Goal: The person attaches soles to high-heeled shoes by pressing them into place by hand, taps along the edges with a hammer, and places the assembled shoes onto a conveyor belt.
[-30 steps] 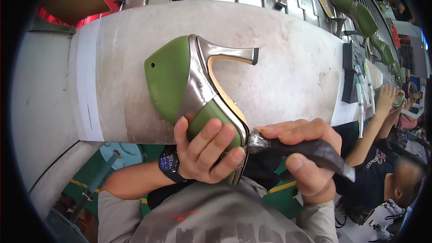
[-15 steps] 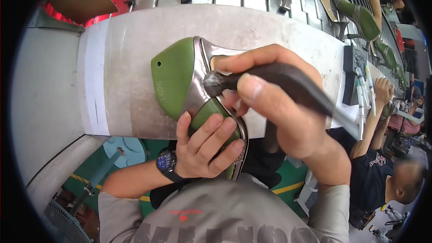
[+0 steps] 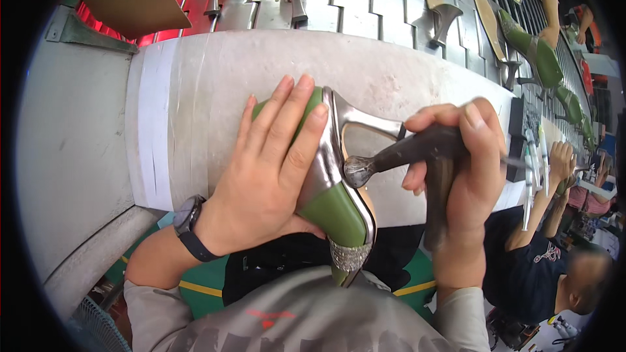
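Note:
A high-heeled shoe [image 3: 324, 169] in metallic grey and green lies on its side over the near edge of the worktable, its toe toward my body. Near the toe is a glittering band [image 3: 350, 255]. My left hand [image 3: 264, 169] grips the shoe, long fingers laid over the green last [image 3: 314, 100] and thumb lower down. Wrapped in my right hand [image 3: 479, 169] is a dark hammer [image 3: 407, 150]. Its round face is at the sole edge near the arch; whether it touches, I cannot tell. The silvery heel [image 3: 368, 120] points right, its tip beside my right fingers.
Beyond the pale worktable [image 3: 261, 55] runs a slatted metal conveyor [image 3: 355, 0] carrying heels on tan soles [image 3: 447, 23] and green shoes [image 3: 535, 49]. Syringe-like tubes [image 3: 533, 156] stand at the table's right end. A grey panel [image 3: 85, 130] borders the left. Another person [image 3: 535, 267] works at the right.
My left hand has moved from the forepart up over the last. The shoe has shifted right and down in view. The hammer has swung lower and right, its face now at the sole edge.

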The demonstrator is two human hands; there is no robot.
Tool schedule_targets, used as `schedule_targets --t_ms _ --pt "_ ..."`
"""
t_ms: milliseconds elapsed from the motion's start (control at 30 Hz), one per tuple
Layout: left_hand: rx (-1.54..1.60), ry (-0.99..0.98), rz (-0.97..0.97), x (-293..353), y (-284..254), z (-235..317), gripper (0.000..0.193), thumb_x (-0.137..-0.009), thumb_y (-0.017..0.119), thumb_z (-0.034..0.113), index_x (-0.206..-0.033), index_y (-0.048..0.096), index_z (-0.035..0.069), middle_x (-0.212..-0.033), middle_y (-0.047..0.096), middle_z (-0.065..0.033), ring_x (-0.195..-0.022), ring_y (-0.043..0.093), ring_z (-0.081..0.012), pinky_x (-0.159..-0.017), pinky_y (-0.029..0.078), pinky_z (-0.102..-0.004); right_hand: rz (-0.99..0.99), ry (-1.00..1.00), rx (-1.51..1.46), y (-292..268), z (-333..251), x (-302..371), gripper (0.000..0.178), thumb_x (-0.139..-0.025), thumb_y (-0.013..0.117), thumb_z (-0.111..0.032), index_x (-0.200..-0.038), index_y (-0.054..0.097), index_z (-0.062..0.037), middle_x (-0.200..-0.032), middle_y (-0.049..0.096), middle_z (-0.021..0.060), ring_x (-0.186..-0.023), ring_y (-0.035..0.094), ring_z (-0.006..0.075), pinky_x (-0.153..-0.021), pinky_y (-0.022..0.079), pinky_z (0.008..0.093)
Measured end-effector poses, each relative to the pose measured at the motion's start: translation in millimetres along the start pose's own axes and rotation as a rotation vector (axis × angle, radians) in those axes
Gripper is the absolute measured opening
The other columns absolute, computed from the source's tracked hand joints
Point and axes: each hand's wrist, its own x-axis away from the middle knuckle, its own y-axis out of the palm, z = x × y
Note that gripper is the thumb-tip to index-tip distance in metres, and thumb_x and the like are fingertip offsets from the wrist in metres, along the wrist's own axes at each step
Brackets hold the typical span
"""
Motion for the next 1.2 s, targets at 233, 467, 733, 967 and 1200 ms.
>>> schedule_targets --t_ms 233,467,733,967,1200 --pt "0.004 0.026 -0.012 -4 -3 -4 0.150 -0.046 0.099 0.044 -0.167 0.022 0.001 -0.172 0.022 -0.0313 -0.156 0.029 -0.0524 -0.120 0.027 -0.0732 -0.080 -0.035 0.261 25 -22 -27 0.031 -0.106 0.053 -0.030 -0.095 0.057 -0.0008 -0.091 0.073 0.0235 -0.045 0.061 0.0199 -0.041 0.048 0.0258" --pt "-0.010 0.027 0.023 1 1 -7 0.151 -0.046 0.099 0.046 -0.168 0.022 0.000 -0.172 0.022 -0.0310 -0.156 0.030 -0.0527 -0.120 0.029 -0.0725 -0.168 -0.006 0.117 10 -8 -24 0.031 -0.103 0.054 -0.028 -0.086 0.052 -0.0020 -0.087 0.072 0.0245 -0.041 0.057 0.0187 -0.038 0.047 0.0257" --pt "-0.056 0.054 0.042 2 0 -3 0.151 -0.048 0.098 0.049 -0.167 0.021 -0.002 -0.171 0.023 -0.0311 -0.157 0.027 -0.0518 -0.120 0.028 -0.0727 -0.399 0.076 0.134 4 -26 -35 0.023 -0.104 0.062 -0.021 -0.088 0.060 -0.0040 -0.086 0.076 0.0189 -0.046 0.062 0.0156 -0.041 0.048 0.0251" --pt "-0.299 0.248 -0.063 -2 -6 7 0.141 -0.052 0.099 0.043 -0.168 0.027 0.006 -0.174 0.021 -0.0280 -0.160 0.025 -0.0475 -0.126 0.021 -0.0688 -0.427 -0.373 0.768 -28 -19 9 0.009 -0.094 0.069 -0.004 -0.102 0.067 -0.0010 -0.090 0.074 0.0147 -0.064 0.071 0.0199 -0.054 0.054 0.0323" --pt "-0.030 0.452 0.043 -50 -15 19 0.075 -0.059 0.098 0.024 -0.123 0.061 0.010 -0.112 0.066 -0.0056 -0.110 0.066 -0.0282 -0.118 0.039 -0.0562 -0.201 -0.749 1.339 -77 3 57 0.065 -0.077 0.077 -0.003 -0.140 0.063 -0.0006 -0.141 0.062 0.0232 -0.122 0.064 0.0416 -0.105 0.052 0.0488"
